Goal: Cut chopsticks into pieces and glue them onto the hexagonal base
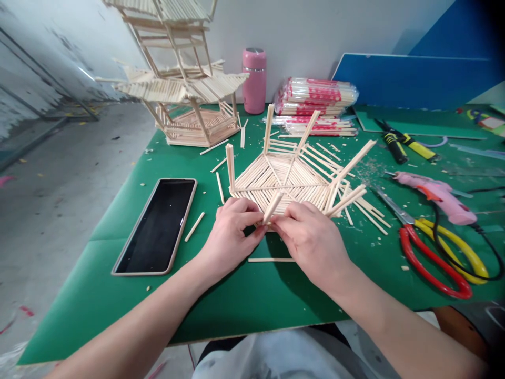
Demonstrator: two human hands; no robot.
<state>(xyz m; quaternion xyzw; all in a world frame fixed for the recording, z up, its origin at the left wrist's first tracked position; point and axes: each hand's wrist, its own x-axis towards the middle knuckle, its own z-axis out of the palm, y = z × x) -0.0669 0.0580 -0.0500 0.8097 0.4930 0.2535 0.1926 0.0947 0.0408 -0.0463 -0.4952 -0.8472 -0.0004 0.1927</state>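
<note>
A six-sided base of pale wooden sticks (282,176) lies on the green table, with stick posts standing at its corners. At its near corner, a short post of bundled sticks (272,207) leans slightly right. My left hand (236,223) pinches the foot of this post from the left, thumb and forefinger closed. From the right, my right hand (310,234) pinches the same foot, its fingertips almost meeting those of the left. The exact contact at the post's foot is partly hidden by the fingers. Below the hands lies a single loose stick (270,259).
A phone (155,226) lies left of my hands. To the right are red-and-yellow scissors (426,242), a pink glue gun (436,195) and pliers (404,141). Behind stand a stick pagoda (185,79), a pink bottle (254,81) and wrapped chopstick packs (315,102).
</note>
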